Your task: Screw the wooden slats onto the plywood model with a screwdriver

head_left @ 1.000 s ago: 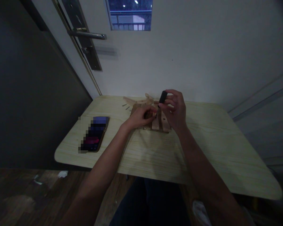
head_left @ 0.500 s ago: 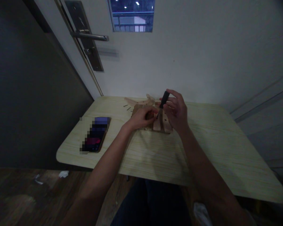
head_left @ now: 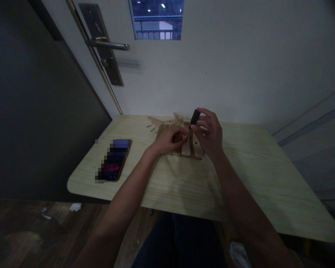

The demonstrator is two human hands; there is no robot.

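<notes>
My right hand (head_left: pixel 210 132) is closed around the black handle of a screwdriver (head_left: pixel 195 117), which leans with its tip down and to the left. The tip meets a light wooden piece (head_left: pixel 186 148), beside the fingertips of my left hand (head_left: pixel 167 140). Those left fingers are pinched together at the tip; what lies between them is too small to make out. Under both hands is a flat wooden board (head_left: pixel 163 129). Another light wooden piece with a dark hole (head_left: pixel 196 143) lies close to the right hand, partly hidden by it.
Behind the board lies a curved wooden part (head_left: pixel 163 121). Several screws (head_left: pixel 152 130) lie left of it on the pale table (head_left: pixel 240 178). A phone (head_left: pixel 115 160) rests at the table's left. A door with a metal handle (head_left: pixel 108 44) stands right behind the table.
Both hands keep nearly the same place. The fingers of my right hand have shifted slightly on the screwdriver handle. The whole view has tilted a little.
</notes>
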